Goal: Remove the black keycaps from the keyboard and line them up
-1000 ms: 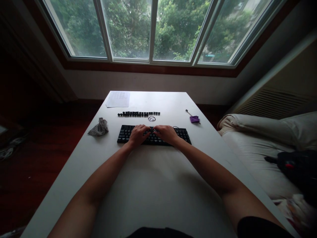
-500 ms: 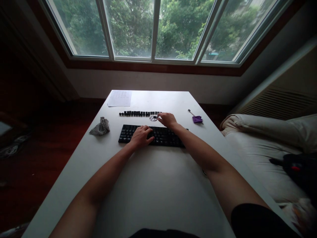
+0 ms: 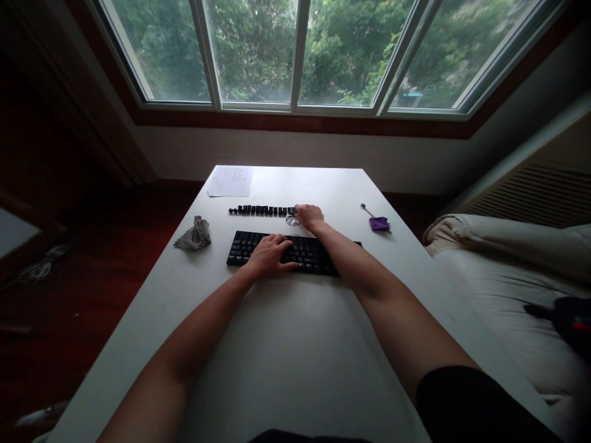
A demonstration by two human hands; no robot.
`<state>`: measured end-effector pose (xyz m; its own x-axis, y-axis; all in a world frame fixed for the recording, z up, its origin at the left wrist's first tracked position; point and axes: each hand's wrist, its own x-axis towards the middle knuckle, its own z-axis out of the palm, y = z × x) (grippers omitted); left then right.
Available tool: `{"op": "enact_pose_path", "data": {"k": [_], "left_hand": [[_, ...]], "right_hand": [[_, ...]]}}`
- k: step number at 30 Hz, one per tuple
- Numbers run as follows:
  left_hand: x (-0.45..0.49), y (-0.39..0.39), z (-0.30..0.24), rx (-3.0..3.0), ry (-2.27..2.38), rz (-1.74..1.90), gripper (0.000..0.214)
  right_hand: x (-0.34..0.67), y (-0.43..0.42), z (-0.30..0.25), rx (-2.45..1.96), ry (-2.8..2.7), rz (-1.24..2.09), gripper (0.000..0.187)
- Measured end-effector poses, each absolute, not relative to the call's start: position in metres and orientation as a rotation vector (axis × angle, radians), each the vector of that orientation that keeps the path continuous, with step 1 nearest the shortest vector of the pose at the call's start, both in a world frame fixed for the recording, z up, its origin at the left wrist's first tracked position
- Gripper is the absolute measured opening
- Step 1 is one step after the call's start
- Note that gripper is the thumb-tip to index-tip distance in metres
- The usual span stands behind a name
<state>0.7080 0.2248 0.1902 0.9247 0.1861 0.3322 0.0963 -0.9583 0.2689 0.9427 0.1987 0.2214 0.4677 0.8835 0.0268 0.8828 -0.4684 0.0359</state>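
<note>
A black keyboard (image 3: 309, 253) lies across the white table. My left hand (image 3: 271, 253) rests on its left half, fingers spread and thumb stretched along the front edge. Behind the keyboard stands a row of loose black keycaps (image 3: 261, 210). At the right end of that row is my right hand (image 3: 308, 215), its fingers closed in a pinch on a keycap that they mostly hide. Just below the fingertips lies a small round item (image 3: 292, 220), pale with dark parts. My right forearm passes over the right part of the keyboard.
A crumpled grey cloth (image 3: 194, 235) lies at the left. Printed paper (image 3: 231, 181) is at the far left corner. A small brush (image 3: 367, 210) and a purple cloth-like item (image 3: 379, 224) are at the right. A cream-covered bed or sofa (image 3: 489, 277) stands beside the table.
My right hand has shifted back from above the round item to the keycap row's right end. My left thumb is stretched further out. The whole view has swung slightly left.
</note>
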Motion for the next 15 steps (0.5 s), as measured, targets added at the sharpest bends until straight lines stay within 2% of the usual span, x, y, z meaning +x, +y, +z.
{"op": "enact_pose_path", "data": {"k": [15], "left_hand": [[0.708,0.226,0.191,2.832,0.24,0.473,0.063]], "right_hand": [[0.946,0.21,0.212,2.659,1.648,0.092,0.03]]}}
